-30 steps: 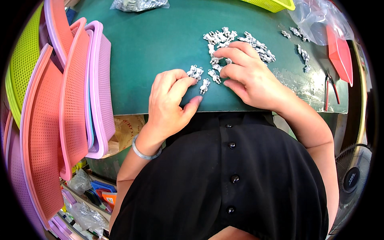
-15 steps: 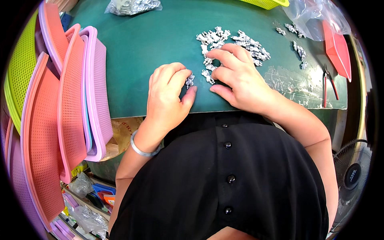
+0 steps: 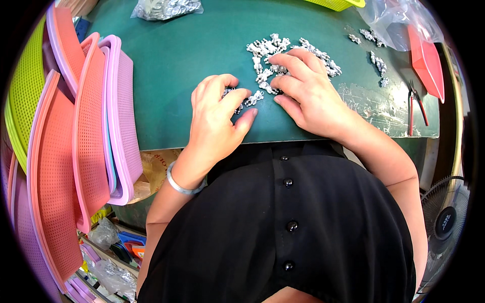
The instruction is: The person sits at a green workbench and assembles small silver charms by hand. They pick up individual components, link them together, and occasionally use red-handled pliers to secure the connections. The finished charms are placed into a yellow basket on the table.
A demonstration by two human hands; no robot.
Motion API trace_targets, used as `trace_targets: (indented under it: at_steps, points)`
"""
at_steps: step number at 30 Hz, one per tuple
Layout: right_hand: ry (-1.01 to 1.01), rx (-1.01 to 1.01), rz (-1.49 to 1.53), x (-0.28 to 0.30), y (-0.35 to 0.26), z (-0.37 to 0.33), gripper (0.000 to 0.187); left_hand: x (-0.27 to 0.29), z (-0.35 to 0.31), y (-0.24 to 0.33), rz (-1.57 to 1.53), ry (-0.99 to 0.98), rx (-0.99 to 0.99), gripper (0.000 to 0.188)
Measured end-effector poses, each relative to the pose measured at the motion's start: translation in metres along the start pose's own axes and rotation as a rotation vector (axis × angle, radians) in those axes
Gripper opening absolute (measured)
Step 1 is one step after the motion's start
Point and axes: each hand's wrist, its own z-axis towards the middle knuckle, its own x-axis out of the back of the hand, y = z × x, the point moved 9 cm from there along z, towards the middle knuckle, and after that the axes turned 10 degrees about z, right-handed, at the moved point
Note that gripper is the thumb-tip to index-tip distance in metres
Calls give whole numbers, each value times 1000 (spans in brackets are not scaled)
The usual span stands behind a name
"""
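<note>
Small silver metal charms, figure-shaped with a loop, lie in a loose heap (image 3: 265,48) on the green table (image 3: 192,50). My left hand (image 3: 214,108) is curled around a few of these charms, which show between its thumb and forefinger. One charm (image 3: 254,98) sits just beyond those fingertips. My right hand (image 3: 310,93) rests over the near side of the heap, its fingers spread and bent, touching charms there. The palm and fingers hide part of the heap. A pale bangle (image 3: 183,188) circles my left wrist.
Stacked pink, purple and green perforated baskets (image 3: 91,126) stand along the left. A bag of metal pieces (image 3: 166,7) lies at the back. On the right are more charms (image 3: 378,61), red-handled pliers (image 3: 411,108), a red tray (image 3: 426,65), clear plastic (image 3: 399,22) and a fan (image 3: 444,222).
My right hand has shifted slightly right and nearer. More charms now lie at my left hand, including one just past its fingertips, and its thumb and forefinger have moved slightly right.
</note>
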Motion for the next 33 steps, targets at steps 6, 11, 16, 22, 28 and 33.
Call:
trace_targets:
  at_steps: [6,11,16,22,28,33]
  points:
    - [-18,12,19,-5,0,-1,22,1,0,7,30,31,-38,32]
    - [-1,-15,53,-2,1,-1,20,4,7,12,-5,20,-18,32]
    - [-48,43,61,-3,-8,-2,20,-2,1,10,-3,-9,-65,38]
    - [43,13,29,5,6,1,18,1,4,14,-38,-30,-33,38]
    - [31,1,-26,1,8,3,19,-1,2,21,-3,-32,-126,29]
    - [45,7,12,5,9,5,18,4,-3,13,6,-29,-95,25]
